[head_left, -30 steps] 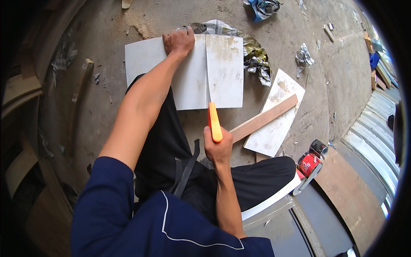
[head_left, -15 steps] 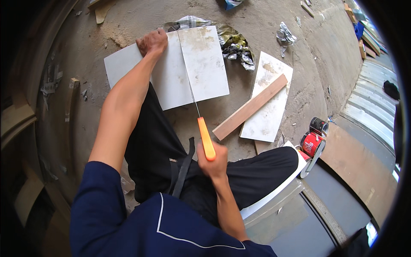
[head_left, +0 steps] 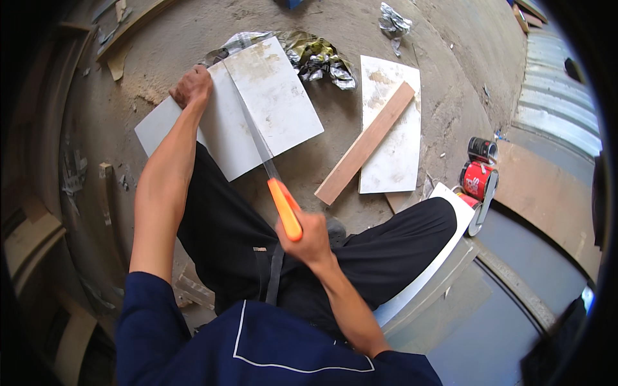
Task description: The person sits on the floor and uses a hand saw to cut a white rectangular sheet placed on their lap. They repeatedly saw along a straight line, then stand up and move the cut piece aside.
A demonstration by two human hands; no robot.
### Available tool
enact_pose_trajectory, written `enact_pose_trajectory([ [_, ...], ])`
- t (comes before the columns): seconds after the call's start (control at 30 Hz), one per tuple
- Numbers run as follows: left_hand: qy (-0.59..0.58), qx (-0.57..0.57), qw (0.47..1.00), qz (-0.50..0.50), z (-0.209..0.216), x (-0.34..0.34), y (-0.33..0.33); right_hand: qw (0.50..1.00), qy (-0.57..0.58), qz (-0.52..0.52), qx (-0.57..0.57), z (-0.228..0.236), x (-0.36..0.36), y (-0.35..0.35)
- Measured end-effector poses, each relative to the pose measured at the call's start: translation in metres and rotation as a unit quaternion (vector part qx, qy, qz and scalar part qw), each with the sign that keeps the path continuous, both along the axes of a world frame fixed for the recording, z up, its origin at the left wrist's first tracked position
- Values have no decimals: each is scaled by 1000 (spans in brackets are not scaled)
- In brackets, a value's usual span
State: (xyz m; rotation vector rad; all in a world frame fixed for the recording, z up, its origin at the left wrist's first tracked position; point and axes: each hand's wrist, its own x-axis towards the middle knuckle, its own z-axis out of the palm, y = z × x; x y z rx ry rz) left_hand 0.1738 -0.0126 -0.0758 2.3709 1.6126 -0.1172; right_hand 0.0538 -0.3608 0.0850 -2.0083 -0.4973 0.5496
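Observation:
A white board (head_left: 280, 96) with brownish stains lies tilted across the floor in front of me, its left part beside my left thigh. My left hand (head_left: 192, 87) grips it near the far edge, fingers curled. My right hand (head_left: 308, 238) is closed round the orange handle of a handsaw (head_left: 283, 211). The saw's thin blade runs away from me into a long straight cut, which reaches the board's far edge. How deep the blade sits is hidden by the board.
Right of the board, a reddish wooden strip (head_left: 367, 143) rests across a second stained white panel (head_left: 405, 148). Crumpled foil packaging (head_left: 322, 61) lies behind the board. Red and black cans (head_left: 476, 180) stand by my right knee. A corrugated metal sheet (head_left: 557, 90) is at far right.
My view has shifted, so the board and both hands appear farther left. The saw's blade now shows more of its flat side. Both hands keep their holds.

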Motion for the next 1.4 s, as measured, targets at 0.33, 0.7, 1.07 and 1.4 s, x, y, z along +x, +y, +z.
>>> enact_pose_trajectory([
  [0.33, 11, -9, 1000, 28, -6, 1, 7, 1000, 18, -14, -9, 13, 7, 6],
  [0.7, 32, -38, 998, 33, -16, 1, 13, 1000, -20, -14, -12, -21, 36, 34],
  [1.07, 0, -18, 1000, 25, -10, 5, 11, 1000, -9, -1, 5, -35, 46, 39],
  [1.4, 9, -12, 1000, -20, -6, 4, 0, 1000, 1, -3, 7, -40, 33, 27],
])
